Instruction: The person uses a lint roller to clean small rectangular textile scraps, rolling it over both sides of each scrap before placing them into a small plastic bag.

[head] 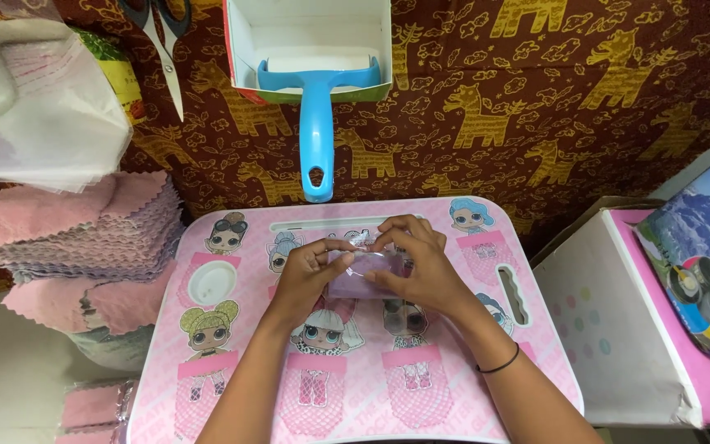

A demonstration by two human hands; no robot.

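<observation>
Both hands pinched on one bagged pink cloth: left hand [310, 275], right hand [417, 267], clear sleeve [363, 275] mid-tray. Cloth already inside sleeve, flap apparently unsealed. Big unbagged cloth stack [84, 234] at 9 o'clock, few bagged packs [92, 409] at 7.

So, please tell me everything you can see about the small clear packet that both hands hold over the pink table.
The small clear packet looks like shiny transparent plastic with a pale pink cloth inside. It lies roughly flat, just above or on the pink table, near its far middle. The left hand pinches its left edge and the right hand covers its right side, fingers at the top edge. Whether it is sealed cannot be told.
</observation>
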